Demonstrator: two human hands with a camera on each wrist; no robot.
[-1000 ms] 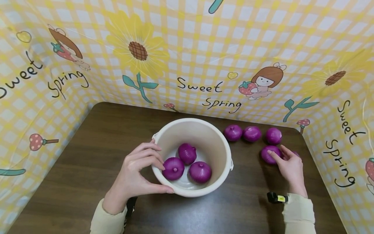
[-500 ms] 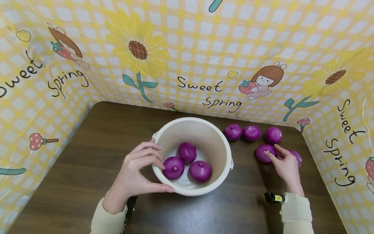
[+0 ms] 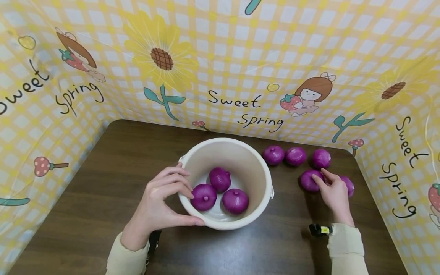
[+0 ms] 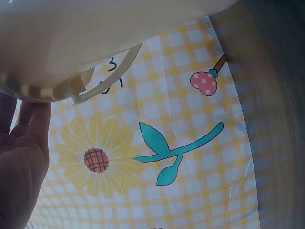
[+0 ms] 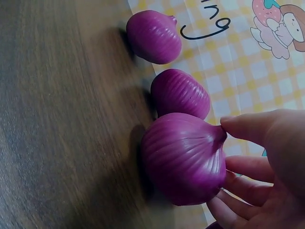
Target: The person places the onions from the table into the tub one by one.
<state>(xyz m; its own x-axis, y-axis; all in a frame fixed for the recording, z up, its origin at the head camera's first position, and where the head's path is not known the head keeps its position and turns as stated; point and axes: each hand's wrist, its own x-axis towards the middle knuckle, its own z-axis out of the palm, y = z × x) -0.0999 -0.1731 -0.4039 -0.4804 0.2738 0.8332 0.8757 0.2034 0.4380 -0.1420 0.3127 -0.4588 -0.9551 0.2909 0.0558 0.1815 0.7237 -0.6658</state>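
Observation:
A cream bucket (image 3: 237, 160) stands on the table in the head view, with three purple onions (image 3: 235, 201) on its floor. My left hand (image 3: 158, 202) holds its left rim, thumb at the near side and fingers spread along the edge. The left wrist view shows the bucket's underside and handle (image 4: 112, 76) above those fingers. Off to the right, my right hand (image 3: 336, 196) grips a purple onion (image 3: 309, 181). In the right wrist view its thumb lies at the stem tip of this onion (image 5: 183, 160), with the other fingers behind.
Three more onions (image 3: 296, 156) sit in a row along the table's back edge, right of the bucket. Another onion (image 3: 348, 185) is partly hidden behind the right hand. A yellow checked cloth (image 3: 220, 57) walls the dark wooden table (image 3: 86, 206) at the back and sides.
The right hand has shifted a little left with its onion, uncovering more of the onion to the right. The left hand and the bucket have stayed in place.

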